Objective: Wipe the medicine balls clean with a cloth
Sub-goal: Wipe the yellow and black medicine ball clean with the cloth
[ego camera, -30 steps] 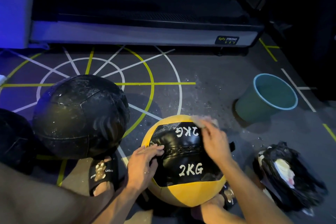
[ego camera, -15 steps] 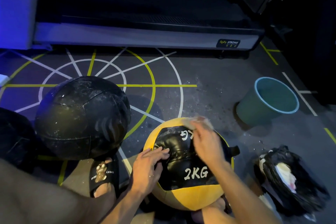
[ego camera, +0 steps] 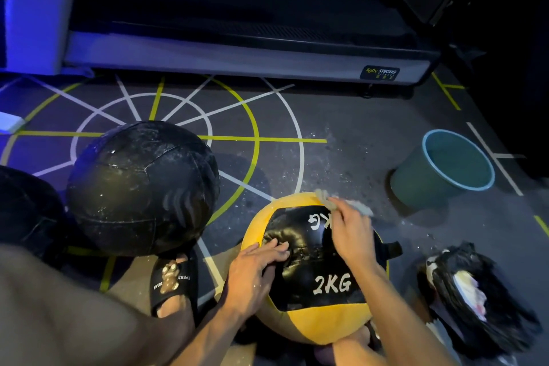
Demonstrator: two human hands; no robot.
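Observation:
A yellow and black medicine ball [ego camera: 315, 321] marked 2KG sits on the floor between my feet. My left hand [ego camera: 255, 270] rests flat on its left side with straight fingers. My right hand [ego camera: 350, 235] grips a grey cloth [ego camera: 326, 197] and presses it on the ball's far top edge. A large black medicine ball [ego camera: 142, 187], speckled with white flakes, stands to the left. Part of another black ball [ego camera: 23, 211] shows at the left edge.
A teal bucket [ego camera: 416, 184] stands at the right. A black plastic bag [ego camera: 481, 300] with white scraps lies at the lower right. A treadmill base [ego camera: 237, 59] runs across the back. My sandalled foot [ego camera: 172, 282] is beside the yellow ball.
My right hand with the cloth has stayed at the ball's far top edge, shifting slightly. The left hand keeps steadying the ball. The view has drifted a little.

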